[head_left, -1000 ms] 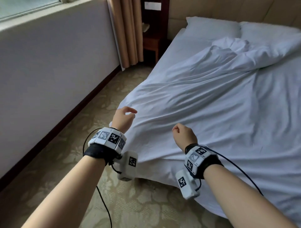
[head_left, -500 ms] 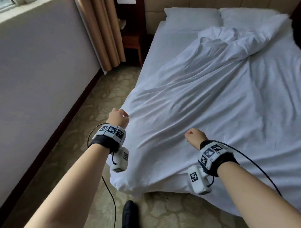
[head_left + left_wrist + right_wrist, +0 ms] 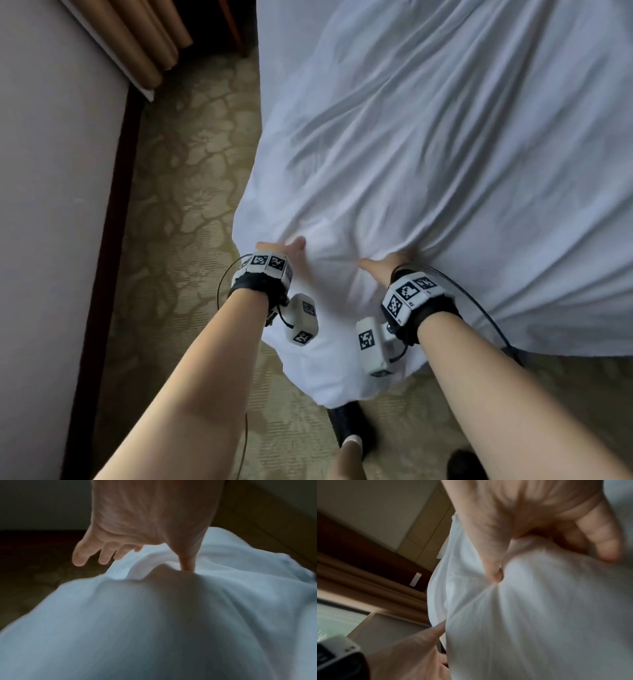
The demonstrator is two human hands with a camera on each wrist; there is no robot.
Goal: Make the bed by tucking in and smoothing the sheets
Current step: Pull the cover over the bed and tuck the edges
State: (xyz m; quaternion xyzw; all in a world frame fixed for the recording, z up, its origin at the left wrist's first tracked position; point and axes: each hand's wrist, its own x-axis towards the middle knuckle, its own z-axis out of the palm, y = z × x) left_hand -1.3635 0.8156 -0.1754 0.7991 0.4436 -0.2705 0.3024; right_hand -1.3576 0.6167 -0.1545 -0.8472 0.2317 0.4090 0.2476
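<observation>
Patterned carpet point(image 3: 191, 192) runs between a pale wall point(image 3: 51, 205) and the bed, with tan curtains point(image 3: 144, 37) at the wall's far end. From the head view, a white sheet point(image 3: 445, 154) covers the bed, wrinkled, its near corner hanging over the carpet. Both hands clutch the sheet at that corner: the left hand point(image 3: 281, 248) at its wall-side edge, the right hand point(image 3: 387, 265) just beside it, creases fanning out from both. A dark shoe point(image 3: 352, 428) stands below the corner.

Left wrist view: the thumb point(image 3: 187, 561) digs into a bunched fold of sheet point(image 3: 154, 615); three fingers point(image 3: 82, 555) hang loose off its edge.

Right wrist view, blurred: thumb point(image 3: 493, 574) and curled fingers point(image 3: 604, 545) pinch a gathered bulge of sheet point(image 3: 539, 615).
</observation>
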